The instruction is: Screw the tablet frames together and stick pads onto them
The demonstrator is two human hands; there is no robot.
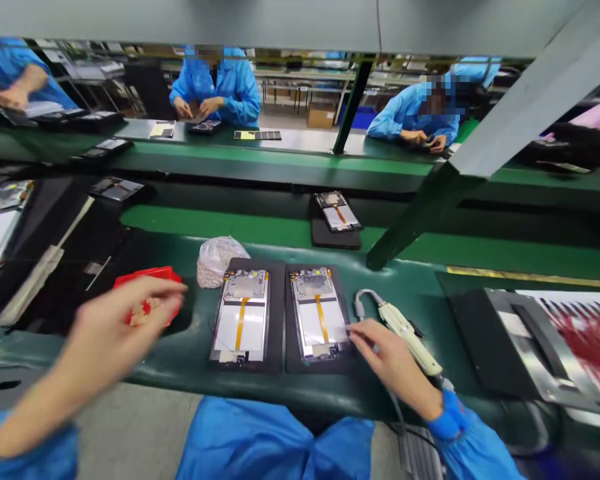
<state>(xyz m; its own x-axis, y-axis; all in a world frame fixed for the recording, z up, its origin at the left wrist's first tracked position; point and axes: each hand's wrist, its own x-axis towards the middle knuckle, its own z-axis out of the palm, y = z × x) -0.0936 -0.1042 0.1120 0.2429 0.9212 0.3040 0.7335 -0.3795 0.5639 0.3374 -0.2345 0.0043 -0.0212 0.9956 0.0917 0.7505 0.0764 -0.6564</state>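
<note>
My left hand (113, 333), blurred by motion, is over a red tray (173, 273) of small pale pieces. Its thumb and index finger come close together in a pinch; what is between them is too smeared to make out. My right hand (393, 360) pinches something small and thin beside the lower right edge of an opened tablet (307, 320). To its left lies a second opened tablet (230, 327). Both tablets show a white battery, an orange ribbon cable and a circuit board, and each rests on a black pad (275, 313).
A clear bag of small pieces (215, 263) sits behind the left tablet. A cream-coloured corded tool (410, 337) lies by my right hand, with a black box (520, 347) further right. Beyond, another opened tablet (337, 212) rests near a green post (405, 230). Several co-workers sit opposite.
</note>
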